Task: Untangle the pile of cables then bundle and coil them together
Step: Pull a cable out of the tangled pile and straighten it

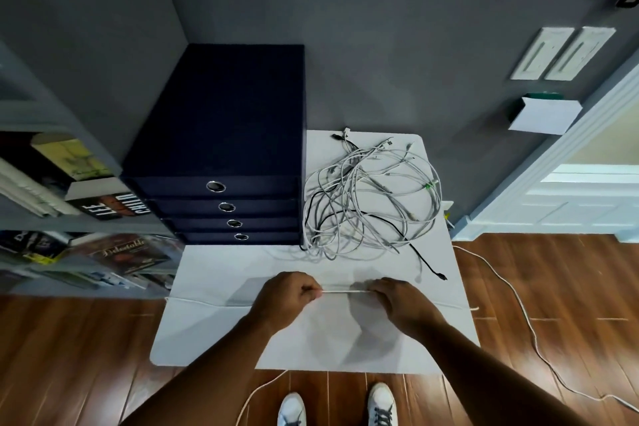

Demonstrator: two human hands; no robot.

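1. The left hand (287,294) and right hand (401,301), set apart, each pinched one white cable (345,291), which was stretched taut between them.
2. They worked over the near half of the worktop (214,328), with bare surface on both sides.
3. The cable pile (370,204) lay on the far right part, touching the drawer unit (221,135) and reaching close to the right edge.
4. A black plug (442,276) trailed from the pile toward that edge.
5. Counted: two hands, one pile, four drawers, and two shoes (292,408) on the floor below the near edge. The strands were too tangled to count.
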